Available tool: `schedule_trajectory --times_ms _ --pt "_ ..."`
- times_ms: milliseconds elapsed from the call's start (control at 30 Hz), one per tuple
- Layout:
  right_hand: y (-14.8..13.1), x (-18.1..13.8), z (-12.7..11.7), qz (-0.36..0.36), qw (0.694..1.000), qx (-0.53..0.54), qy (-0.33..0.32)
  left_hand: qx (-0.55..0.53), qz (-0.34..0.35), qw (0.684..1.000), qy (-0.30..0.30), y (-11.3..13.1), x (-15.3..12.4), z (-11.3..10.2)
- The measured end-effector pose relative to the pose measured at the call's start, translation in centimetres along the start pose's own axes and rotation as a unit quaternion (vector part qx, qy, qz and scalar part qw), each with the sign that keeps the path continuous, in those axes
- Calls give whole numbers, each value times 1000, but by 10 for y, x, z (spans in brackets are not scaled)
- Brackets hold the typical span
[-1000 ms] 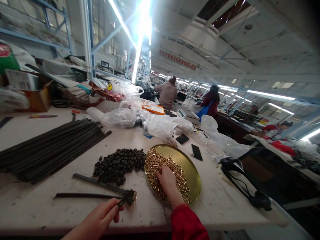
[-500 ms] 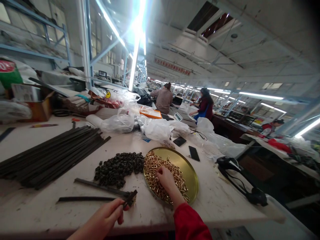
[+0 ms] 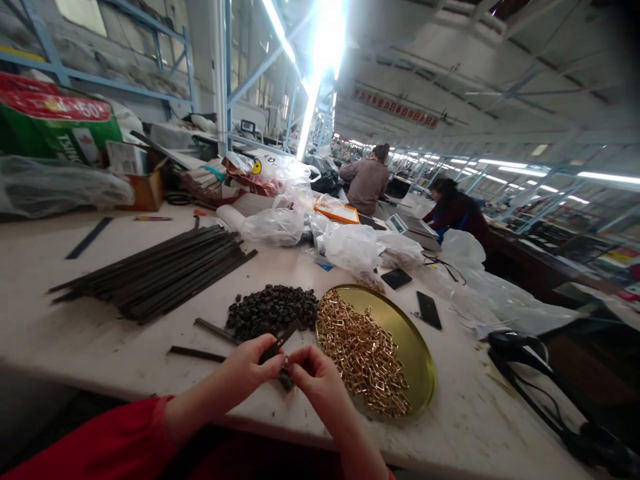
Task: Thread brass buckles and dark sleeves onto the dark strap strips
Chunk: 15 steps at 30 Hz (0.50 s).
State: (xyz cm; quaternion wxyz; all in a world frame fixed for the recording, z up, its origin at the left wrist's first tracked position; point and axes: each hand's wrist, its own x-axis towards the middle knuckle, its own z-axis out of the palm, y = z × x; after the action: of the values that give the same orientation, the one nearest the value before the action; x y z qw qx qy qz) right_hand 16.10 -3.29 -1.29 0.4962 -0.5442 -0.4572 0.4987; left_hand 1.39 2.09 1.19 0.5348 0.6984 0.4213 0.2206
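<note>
My left hand pinches a short dark strap, which points up and to the right. Close against it, the closed fingertips of my right hand hold a small gold buckle, mostly hidden by the fingers. Just right of my hands is a round gold tray, with a heap of gold rectangular buckles on its left side. Small black loops are piled behind my hands. Two dark strips lie partly behind my left forearm and hand.
A stack of long dark strips lies on the table's left. Plastic bags line the back. Two phones lie beyond the tray, and a black headset-like object is at right. Two people work farther off.
My right hand has left the buckle heap and come left to meet my left hand at the strap. The view has turned left, shifting the table's contents rightward.
</note>
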Motion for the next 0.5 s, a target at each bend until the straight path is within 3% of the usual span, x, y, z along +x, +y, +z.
schedule_trajectory --times_ms 167,367,500 --pt "8 6 10 18 987 145 63 -131 -101 986 18 -3 2 0" --pt "14 9 23 22 984 170 51 -209 -86 974 29 -7 2 0" --pt "13 9 31 63 976 201 48 -235 -83 968 9 -13 -1 -1"
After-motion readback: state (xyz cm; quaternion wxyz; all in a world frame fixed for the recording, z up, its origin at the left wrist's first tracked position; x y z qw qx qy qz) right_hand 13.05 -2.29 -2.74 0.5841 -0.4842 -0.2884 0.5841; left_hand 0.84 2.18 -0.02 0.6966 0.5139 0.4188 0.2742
